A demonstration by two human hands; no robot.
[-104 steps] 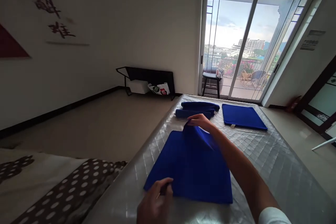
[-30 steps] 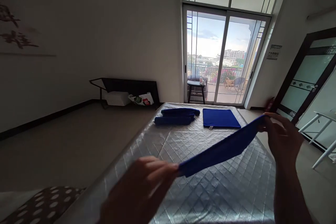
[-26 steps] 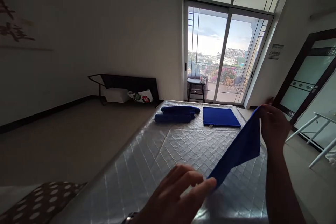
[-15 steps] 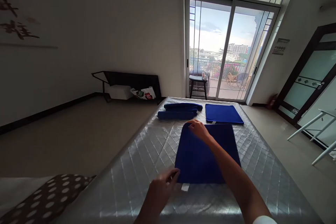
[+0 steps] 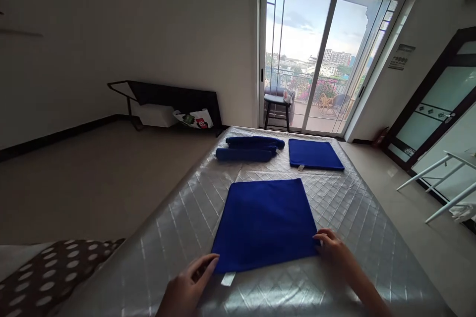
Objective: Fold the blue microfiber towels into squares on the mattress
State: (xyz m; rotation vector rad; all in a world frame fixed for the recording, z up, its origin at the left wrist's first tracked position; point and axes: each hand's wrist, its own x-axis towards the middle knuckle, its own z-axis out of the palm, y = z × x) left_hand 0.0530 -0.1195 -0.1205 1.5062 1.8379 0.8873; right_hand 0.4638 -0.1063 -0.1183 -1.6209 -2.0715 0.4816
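Observation:
A flat square blue cushion cover (image 5: 265, 220) lies on the silver quilted mattress (image 5: 178, 228), its white label (image 5: 228, 279) sticking out of the near edge. At its near left corner, my left hand (image 5: 189, 282) pinches the cloth between thumb and fingers. My right hand (image 5: 332, 250) has its fingertips closed on the near right corner. Farther back lies a second flat blue cover (image 5: 315, 153), also with a small white label. To its left sit several rolled or folded blue cloths (image 5: 247, 154).
Bare floor (image 5: 111, 178) runs along the left of the mattress, and a brown dotted cloth (image 5: 48, 272) is at the near left. A black metal frame (image 5: 171, 96) leans by the wall. Beyond the mattress is a sliding glass door (image 5: 297, 59); at right stands a white-legged table (image 5: 442, 188).
My right hand has moved from the far left corner of the near cover to its near right corner. The cover has turned slightly and shifted left in view; my left hand stays by its corner.

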